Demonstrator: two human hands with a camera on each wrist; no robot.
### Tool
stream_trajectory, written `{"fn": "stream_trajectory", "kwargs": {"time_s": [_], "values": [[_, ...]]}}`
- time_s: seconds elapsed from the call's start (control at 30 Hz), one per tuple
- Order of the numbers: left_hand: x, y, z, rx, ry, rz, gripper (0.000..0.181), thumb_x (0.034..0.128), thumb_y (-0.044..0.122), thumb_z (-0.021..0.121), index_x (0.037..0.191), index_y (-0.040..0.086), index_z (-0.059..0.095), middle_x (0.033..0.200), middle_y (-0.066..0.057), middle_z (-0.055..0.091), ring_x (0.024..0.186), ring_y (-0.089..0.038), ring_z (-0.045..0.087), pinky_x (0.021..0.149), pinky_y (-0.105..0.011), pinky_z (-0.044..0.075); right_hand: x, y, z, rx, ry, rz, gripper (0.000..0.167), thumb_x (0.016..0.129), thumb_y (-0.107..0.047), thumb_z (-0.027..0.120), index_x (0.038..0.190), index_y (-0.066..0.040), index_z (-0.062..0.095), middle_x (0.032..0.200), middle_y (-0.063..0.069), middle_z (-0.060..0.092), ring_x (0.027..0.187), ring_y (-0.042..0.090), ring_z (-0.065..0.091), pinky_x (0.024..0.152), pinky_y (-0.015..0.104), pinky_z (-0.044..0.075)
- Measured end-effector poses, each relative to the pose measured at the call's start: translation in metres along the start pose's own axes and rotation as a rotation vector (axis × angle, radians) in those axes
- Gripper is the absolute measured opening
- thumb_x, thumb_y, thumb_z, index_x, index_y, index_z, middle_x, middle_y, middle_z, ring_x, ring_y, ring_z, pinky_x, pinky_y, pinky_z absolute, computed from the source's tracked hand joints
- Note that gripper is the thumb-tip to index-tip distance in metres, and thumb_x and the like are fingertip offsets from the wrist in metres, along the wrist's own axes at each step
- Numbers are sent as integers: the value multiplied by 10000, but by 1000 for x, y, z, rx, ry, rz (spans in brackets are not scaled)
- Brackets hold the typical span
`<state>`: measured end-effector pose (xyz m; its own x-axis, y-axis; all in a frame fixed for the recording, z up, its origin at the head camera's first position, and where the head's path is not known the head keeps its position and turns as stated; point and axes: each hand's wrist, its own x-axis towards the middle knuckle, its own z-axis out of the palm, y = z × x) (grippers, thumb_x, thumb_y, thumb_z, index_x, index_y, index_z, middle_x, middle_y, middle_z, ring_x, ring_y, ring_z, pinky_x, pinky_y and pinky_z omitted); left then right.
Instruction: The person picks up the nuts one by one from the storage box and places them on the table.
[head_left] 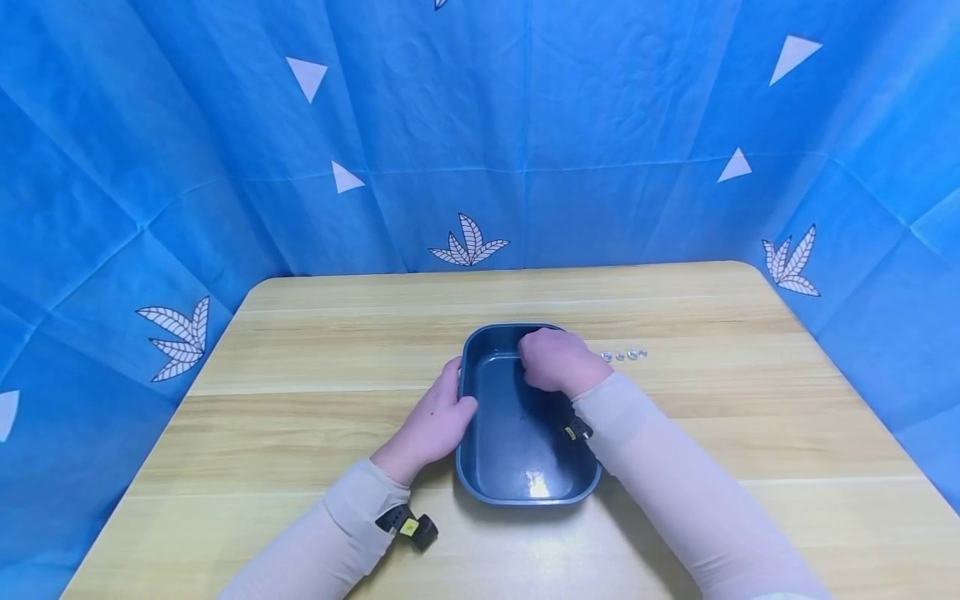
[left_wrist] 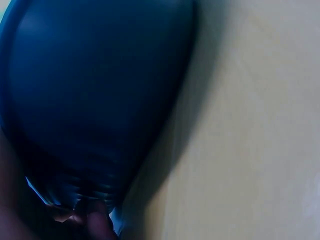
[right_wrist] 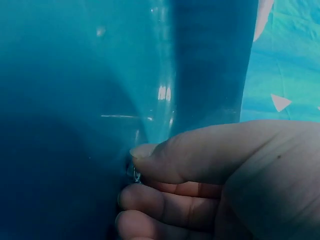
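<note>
A dark blue rectangular plastic bin (head_left: 506,454) stands on the wooden table. My left hand (head_left: 431,421) grips its left wall, thumb over the rim and fingers outside. Dark bin wall (left_wrist: 100,85) fills much of the left wrist view, with blurred fingertips (left_wrist: 100,225) at the bottom. Inside the bin's far right part is my right hand (head_left: 558,360). Between thumb and index finger it pinches a small clear, shiny piece (right_wrist: 136,174), mostly covered by the fingers; its exact kind cannot be made out.
Several small clear, shiny pieces (head_left: 632,354) lie in a row on the table (head_left: 712,400), right of the bin. Blue cloth (head_left: 600,125) with white triangles and leaf prints hangs behind the table and at both sides.
</note>
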<state>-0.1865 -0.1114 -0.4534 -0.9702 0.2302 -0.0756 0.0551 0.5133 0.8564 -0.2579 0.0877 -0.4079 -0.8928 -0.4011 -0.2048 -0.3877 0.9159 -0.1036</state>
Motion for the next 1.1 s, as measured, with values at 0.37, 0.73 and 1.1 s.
{"fn": "stream_trajectory", "kwargs": {"time_s": [0.37, 0.73, 1.1], "values": [[-2, -2, -5, -1, 11, -34, 647, 1016, 213, 442, 1608, 137, 193, 1620, -53, 319, 1459, -296, 342, 1141, -581, 314, 6, -4, 4, -28, -31, -43, 189, 869, -104, 627, 685, -144, 609, 646, 18, 588, 602, 197, 567, 540, 314, 475], [0, -1, -3, 0, 13, -29, 645, 1016, 203, 439, 1607, 120, 194, 1617, -70, 325, 1448, -307, 361, 1131, -579, 329, 6, -2, 4, -59, -83, -134, 228, 842, -145, 656, 645, -164, 543, 581, -31, 500, 551, 161, 510, 533, 288, 430], [0, -1, -1, -10, 0, -24, 648, 1015, 195, 441, 1607, 126, 187, 1620, -74, 318, 1449, -294, 357, 1143, -571, 321, 1, 6, 3, 120, -90, -120, 151, 809, -136, 645, 678, -166, 576, 583, -43, 488, 547, 152, 505, 536, 285, 421]]}}
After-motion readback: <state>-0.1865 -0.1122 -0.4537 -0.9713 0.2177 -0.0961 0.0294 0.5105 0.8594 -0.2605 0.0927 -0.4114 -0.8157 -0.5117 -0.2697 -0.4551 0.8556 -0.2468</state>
